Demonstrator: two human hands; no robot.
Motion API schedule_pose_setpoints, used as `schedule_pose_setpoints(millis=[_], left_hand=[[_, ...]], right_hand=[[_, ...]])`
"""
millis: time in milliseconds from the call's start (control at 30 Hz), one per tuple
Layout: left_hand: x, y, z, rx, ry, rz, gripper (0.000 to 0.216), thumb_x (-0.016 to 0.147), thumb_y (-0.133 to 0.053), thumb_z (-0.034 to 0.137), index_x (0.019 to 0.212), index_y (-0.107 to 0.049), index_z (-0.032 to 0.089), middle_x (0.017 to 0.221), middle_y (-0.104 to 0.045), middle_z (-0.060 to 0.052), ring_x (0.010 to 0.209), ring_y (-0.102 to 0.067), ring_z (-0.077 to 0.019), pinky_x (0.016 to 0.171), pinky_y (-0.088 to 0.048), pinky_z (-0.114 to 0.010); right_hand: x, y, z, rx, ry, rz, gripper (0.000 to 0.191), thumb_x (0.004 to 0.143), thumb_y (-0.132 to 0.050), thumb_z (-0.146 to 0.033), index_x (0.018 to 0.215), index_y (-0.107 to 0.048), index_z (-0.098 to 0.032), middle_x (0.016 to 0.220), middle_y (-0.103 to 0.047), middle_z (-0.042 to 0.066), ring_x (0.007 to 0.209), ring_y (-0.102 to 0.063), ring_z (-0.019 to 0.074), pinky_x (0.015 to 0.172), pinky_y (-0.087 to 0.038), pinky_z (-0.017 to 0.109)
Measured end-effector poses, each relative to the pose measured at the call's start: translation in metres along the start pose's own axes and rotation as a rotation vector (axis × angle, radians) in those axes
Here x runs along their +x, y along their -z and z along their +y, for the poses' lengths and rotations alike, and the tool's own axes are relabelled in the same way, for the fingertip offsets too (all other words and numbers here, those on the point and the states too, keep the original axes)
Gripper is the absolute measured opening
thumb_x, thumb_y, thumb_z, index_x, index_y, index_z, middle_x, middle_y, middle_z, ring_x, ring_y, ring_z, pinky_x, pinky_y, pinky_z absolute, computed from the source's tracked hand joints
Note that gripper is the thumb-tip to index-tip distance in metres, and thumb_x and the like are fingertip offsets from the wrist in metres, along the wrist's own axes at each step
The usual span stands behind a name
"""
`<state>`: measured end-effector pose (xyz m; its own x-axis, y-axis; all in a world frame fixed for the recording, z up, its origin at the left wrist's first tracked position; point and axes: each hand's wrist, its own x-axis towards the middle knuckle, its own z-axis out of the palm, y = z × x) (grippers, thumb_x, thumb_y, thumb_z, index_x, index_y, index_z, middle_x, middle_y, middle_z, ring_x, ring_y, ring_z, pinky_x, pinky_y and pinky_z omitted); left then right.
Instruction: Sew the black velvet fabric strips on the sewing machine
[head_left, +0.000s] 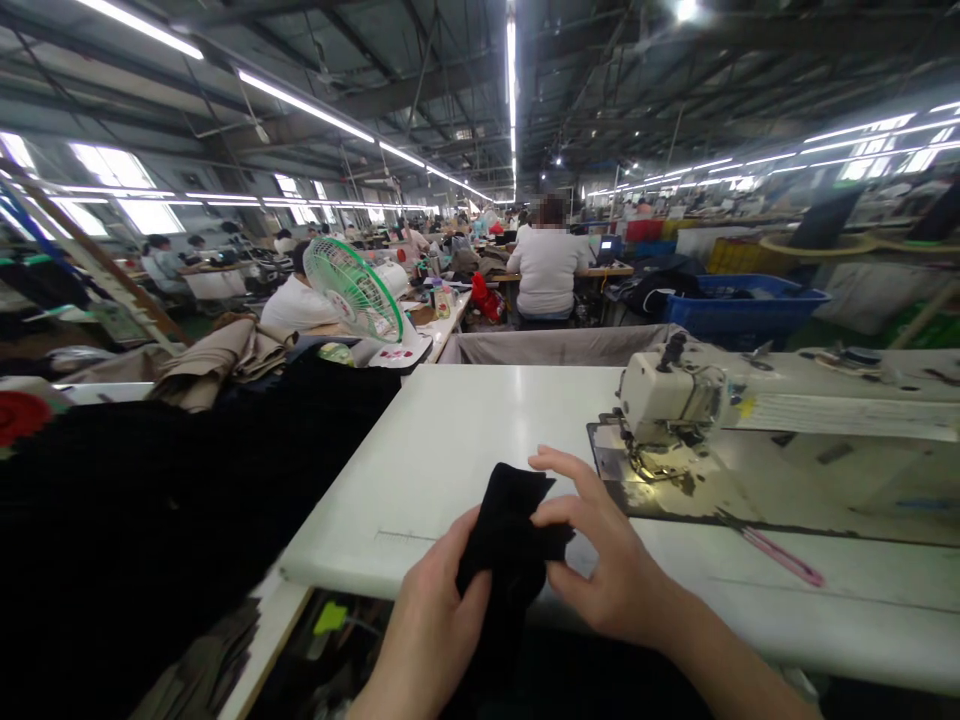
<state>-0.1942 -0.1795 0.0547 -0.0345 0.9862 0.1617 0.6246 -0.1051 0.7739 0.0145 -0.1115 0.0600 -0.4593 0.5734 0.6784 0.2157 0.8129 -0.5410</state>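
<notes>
A piece of black fabric [510, 515] is held up over the front edge of the white sewing table [480, 410]. My left hand [435, 610] grips its left side between thumb and fingers. On its right side, my right hand [600, 560] pinches the cloth with thumb and a finger, while another finger is raised off it. The lower part of the cloth merges with dark material below the table edge. To the right stands a sewing machine [675, 400] with its needle area lit. Pink-handled thread snips [784, 558] lie in front of it.
A large heap of black cloth [187, 520] fills the left, with folded beige fabric [217, 355] behind it. A green-rimmed fan [356, 290] stands beyond the table. Farther back are a blue crate [742, 310] and a seated co-worker in white [547, 270].
</notes>
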Motion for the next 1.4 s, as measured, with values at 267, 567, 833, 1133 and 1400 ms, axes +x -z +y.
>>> schedule_pose_setpoints(millis=[267, 567, 833, 1133, 1400], left_hand=[[-0.009, 0.017, -0.003, -0.217, -0.006, -0.170, 0.047, 0.087, -0.055, 0.023, 0.134, -0.057, 0.023, 0.134, -0.065, -0.006, 0.121, -0.061, -0.0251, 0.107, -0.045, -0.036], [0.076, 0.057, -0.048, 0.447, 0.413, 0.088, 0.048, 0.081, -0.059, 0.026, 0.124, -0.057, 0.005, 0.113, -0.070, -0.023, 0.107, -0.067, -0.0365, 0.089, -0.054, -0.046], [0.098, 0.023, -0.048, 0.828, 0.122, 0.013, 0.064, 0.091, -0.051, 0.037, 0.149, -0.037, 0.013, 0.153, -0.041, -0.020, 0.144, -0.035, -0.0343, 0.115, -0.032, -0.048], [0.126, 0.019, -0.102, 0.926, 0.143, -0.080, 0.069, 0.094, -0.042, 0.057, 0.150, -0.039, 0.018, 0.161, -0.031, -0.017, 0.150, -0.023, -0.0344, 0.117, -0.022, -0.059], [0.218, 0.007, -0.091, 0.922, 0.067, 0.015, 0.055, 0.097, -0.039, 0.048, 0.132, -0.058, 0.010, 0.150, -0.045, -0.024, 0.145, -0.029, -0.0406, 0.116, -0.011, -0.067]], right_hand=[[-0.013, -0.015, -0.012, 0.163, -0.420, 0.096, 0.019, 0.084, -0.064, -0.027, 0.102, -0.060, -0.023, 0.101, -0.069, 0.003, 0.097, -0.065, 0.0199, 0.090, -0.052, 0.035], [-0.088, -0.007, 0.050, -0.500, -0.456, -0.161, 0.036, 0.091, -0.058, -0.031, 0.121, -0.064, -0.014, 0.134, -0.061, 0.016, 0.127, -0.053, 0.0325, 0.108, -0.039, 0.051], [-0.097, -0.008, 0.057, -0.612, -0.435, -0.149, 0.034, 0.096, -0.051, -0.036, 0.124, -0.064, -0.021, 0.136, -0.060, 0.010, 0.127, -0.051, 0.0262, 0.111, -0.034, 0.044], [-0.089, -0.018, 0.069, -0.644, -0.429, -0.246, 0.041, 0.098, -0.043, -0.031, 0.133, -0.059, -0.014, 0.144, -0.054, 0.015, 0.135, -0.045, 0.0288, 0.116, -0.029, 0.046], [0.004, -0.056, 0.130, -0.574, -0.338, -0.410, 0.047, 0.100, -0.041, -0.037, 0.142, -0.051, -0.018, 0.153, -0.046, 0.012, 0.143, -0.039, 0.0245, 0.119, -0.025, 0.045]])
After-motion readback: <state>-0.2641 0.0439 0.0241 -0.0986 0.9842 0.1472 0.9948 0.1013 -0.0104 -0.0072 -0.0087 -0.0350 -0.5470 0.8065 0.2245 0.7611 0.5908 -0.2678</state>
